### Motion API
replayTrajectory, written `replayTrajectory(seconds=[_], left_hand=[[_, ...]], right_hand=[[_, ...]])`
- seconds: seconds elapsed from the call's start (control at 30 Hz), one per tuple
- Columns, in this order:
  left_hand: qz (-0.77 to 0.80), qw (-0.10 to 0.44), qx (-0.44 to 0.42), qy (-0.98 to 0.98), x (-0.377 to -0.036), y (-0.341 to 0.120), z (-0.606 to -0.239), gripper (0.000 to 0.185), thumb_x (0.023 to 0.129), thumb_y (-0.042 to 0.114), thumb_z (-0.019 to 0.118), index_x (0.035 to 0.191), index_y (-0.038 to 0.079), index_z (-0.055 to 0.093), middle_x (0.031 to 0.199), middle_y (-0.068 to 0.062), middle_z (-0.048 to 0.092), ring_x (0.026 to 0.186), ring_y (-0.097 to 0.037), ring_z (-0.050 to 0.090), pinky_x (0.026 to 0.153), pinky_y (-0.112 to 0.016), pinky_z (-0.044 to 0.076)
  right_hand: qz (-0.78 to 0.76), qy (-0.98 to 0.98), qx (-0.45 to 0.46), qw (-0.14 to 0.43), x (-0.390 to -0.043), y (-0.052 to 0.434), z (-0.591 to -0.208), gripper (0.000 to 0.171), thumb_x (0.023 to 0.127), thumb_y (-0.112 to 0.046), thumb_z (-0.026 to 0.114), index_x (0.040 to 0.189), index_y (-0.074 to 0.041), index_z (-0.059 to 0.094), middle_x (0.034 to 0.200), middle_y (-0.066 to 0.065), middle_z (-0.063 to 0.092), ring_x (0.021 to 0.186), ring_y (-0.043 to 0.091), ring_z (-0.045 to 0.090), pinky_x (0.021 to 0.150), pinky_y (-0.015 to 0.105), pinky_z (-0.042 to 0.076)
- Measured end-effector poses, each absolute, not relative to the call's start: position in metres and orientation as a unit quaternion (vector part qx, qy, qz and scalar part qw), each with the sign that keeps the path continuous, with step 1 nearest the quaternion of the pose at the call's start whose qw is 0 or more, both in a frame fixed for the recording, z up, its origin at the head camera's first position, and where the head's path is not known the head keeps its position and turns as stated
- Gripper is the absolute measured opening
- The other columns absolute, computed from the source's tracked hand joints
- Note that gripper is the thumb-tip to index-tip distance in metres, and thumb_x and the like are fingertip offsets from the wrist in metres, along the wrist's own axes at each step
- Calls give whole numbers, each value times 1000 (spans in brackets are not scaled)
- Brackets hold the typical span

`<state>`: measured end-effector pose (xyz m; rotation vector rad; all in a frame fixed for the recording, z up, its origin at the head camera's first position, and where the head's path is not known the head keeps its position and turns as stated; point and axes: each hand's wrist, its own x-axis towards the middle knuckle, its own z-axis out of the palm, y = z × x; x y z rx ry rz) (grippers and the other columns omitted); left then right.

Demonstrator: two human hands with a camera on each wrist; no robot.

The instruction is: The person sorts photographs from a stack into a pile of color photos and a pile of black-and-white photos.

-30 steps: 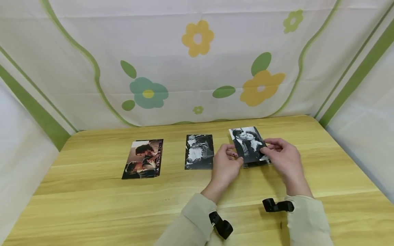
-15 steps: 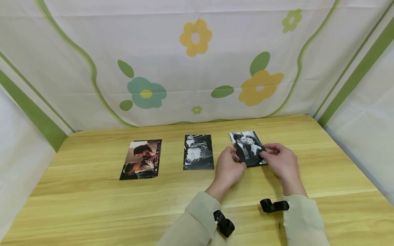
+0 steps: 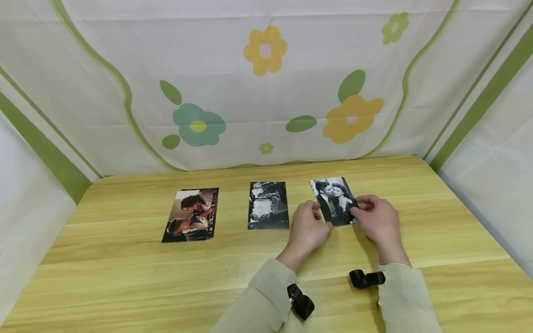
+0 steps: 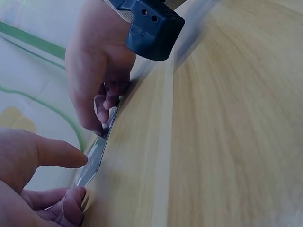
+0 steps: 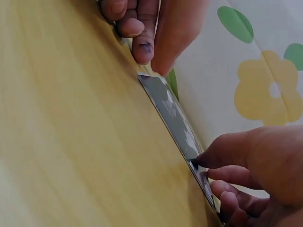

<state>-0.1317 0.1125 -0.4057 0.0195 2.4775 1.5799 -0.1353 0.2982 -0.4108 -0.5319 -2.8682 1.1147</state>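
Note:
A small stack of photo prints [image 3: 333, 201], topped by a black-and-white picture of two people, lies right of centre between both hands. My left hand [image 3: 308, 226] grips its left edge and near left corner, fingers curled and thumb at the corner. My right hand [image 3: 379, 222] pinches the right edge, its thumb over the top print and its fingers along the side. Seen edge-on in the right wrist view, the stack [image 5: 165, 109] is thin and glossy. The left wrist view shows the same stack [image 4: 97, 153] low over the table.
To the left lies a black-and-white photo [image 3: 268, 206]. Farther left is a pile of colour photos [image 3: 191, 215], its lower prints showing along the right side. The wooden table [image 3: 166, 286] meets a flowered white cloth [image 3: 233, 83] at the back.
The top print has come down and nearer, and the edges that stuck out below it are now lined up. My right hand has shifted slightly left; my left hand has moved slightly right.

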Motion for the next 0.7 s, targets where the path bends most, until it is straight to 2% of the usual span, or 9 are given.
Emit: replayTrajectory(seconds=[0.23,0.4,0.7], left_hand=[[567,107,8,817,-131,108,-409,40,88,10,84,125,5,70,100,-2,63,87,-12,55,82,-31,51],[615,114,9,780,-129,97,-407,26,92,11,82,116,7,75,98,-2,68,85,-9,59,78,-27,52],[638,75,-12,766,-122,52,-394,27,90,12,81,116,5,77,100,-3,73,88,-13,64,80,-26,52]], right_hand=[[375,-905,-201,20,-137,296,-410,47,100,-29,71,137,-1,69,128,23,70,112,37,66,83,36,48],[399,-891,-212,38,-137,287,-402,46,100,-34,73,136,-6,71,129,18,70,113,32,65,83,33,48],[461,-876,-139,16,-134,250,-384,47,97,-38,79,136,-12,71,115,3,70,101,16,60,78,20,50]])
